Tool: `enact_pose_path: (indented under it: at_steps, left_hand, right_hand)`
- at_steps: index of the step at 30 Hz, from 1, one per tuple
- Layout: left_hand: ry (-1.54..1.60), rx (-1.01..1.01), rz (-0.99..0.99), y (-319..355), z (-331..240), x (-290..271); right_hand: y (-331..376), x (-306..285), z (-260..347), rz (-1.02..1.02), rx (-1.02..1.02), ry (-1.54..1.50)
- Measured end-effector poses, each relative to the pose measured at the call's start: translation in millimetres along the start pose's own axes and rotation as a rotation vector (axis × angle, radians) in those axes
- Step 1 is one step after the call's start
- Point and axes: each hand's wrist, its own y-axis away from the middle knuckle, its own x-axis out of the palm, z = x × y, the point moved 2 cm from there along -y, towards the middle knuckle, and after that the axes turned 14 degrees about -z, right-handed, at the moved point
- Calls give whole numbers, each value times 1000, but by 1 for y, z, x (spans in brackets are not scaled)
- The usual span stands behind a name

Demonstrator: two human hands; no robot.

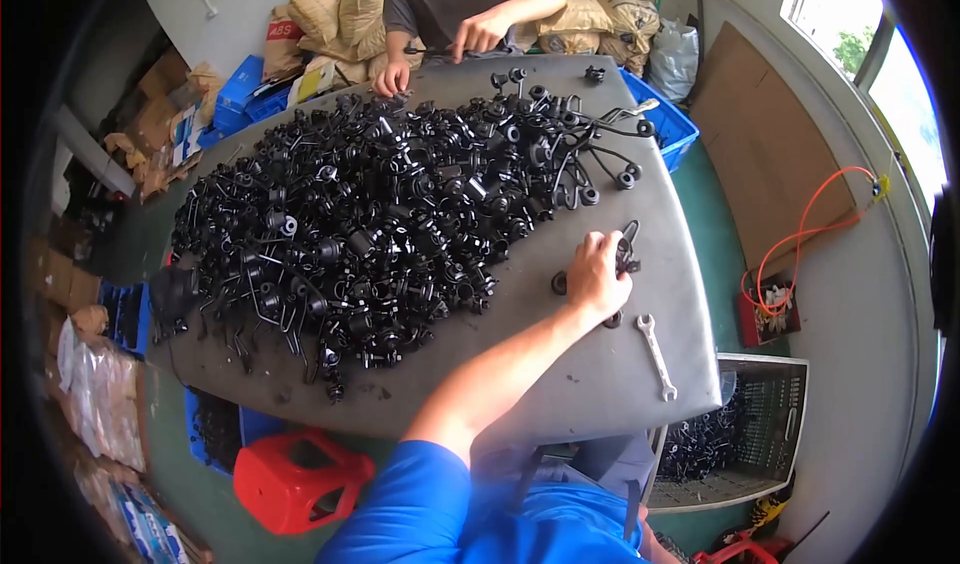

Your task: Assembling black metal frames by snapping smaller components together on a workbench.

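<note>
One small black metal part with a bent wire hook is lying under the person's hand on the grey table, near its right edge. It is dark and shiny, with a thin wire loop at the top and a round roller piece at the lower left side of the hand. The long axis of the part is running from the hand away toward the far right, and the hook end is pointing away from the person. The hand is resting palm down on the part, the fingers are curled together and closed on it, and the knuckles are facing up. The forearm is stretching from the blue sleeve at the lower edge diagonally up to the right. I cannot say which hand it is; the other one is not showing.

Just beside the hand, a silver open-end wrench is lying on the table. To the left, a big heap of similar black parts is covering the table. At the far end, another person's hands are working.
</note>
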Motion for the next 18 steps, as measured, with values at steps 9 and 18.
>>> enact_pose_path:
  at_steps: [9,18]
  left_hand:
    - [-55,55,-56,5,-7,-12]
    - [-161,71,40,-5,3,-6]
  right_hand:
    - [-32,6,75,435,-112,31]
    - [48,-107,199,833,17,-39]
